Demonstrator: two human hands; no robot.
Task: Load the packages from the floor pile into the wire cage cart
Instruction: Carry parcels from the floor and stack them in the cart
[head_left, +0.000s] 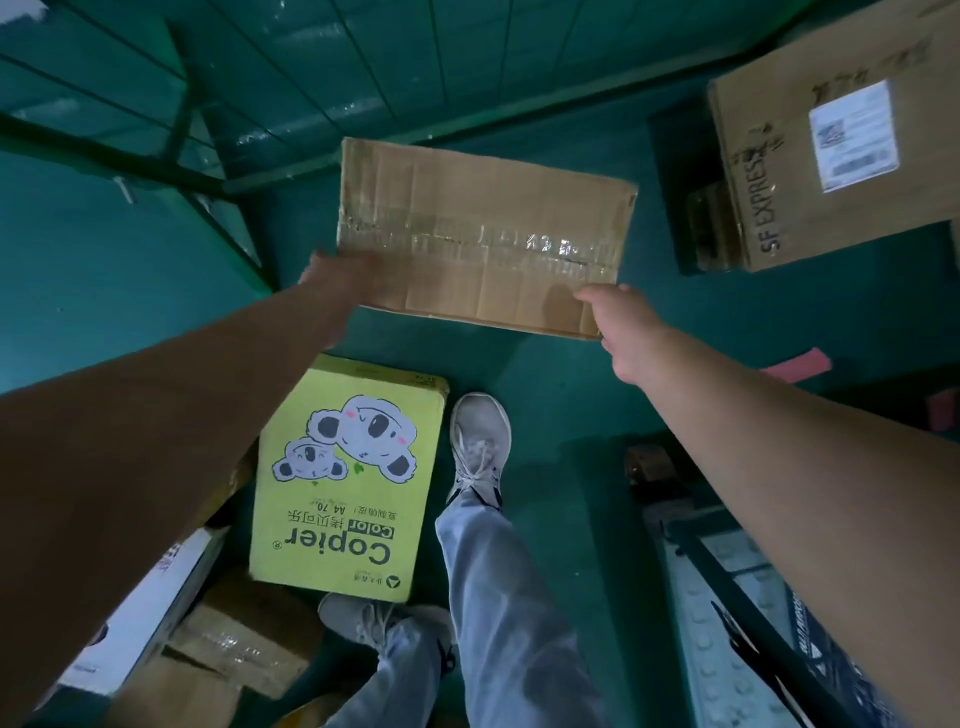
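Currently, item in transit: one plain taped cardboard box (483, 236), carried in the air over the green floor (571, 395), toward the wire cage cart (156, 104) at upper left. My left hand (337, 275) grips its near-left corner; my right hand (618, 322) pinches its near-right corner. Both are clenched on the box; neither is free.

Progress, as I judge it: underway, far from finished. I cannot see any package inside the cart from here.

Remaining stock on the floor, counted:
- one yellow Copier paper box (348, 483), by my feet;
- one white box (140, 613), lower left;
- one taped brown parcel (244, 644) beside it, possibly more beneath;
- one SF Express carton (831, 140), upper right, well apart.

Also logged: two grey shoes, one pink scrap (795, 364).
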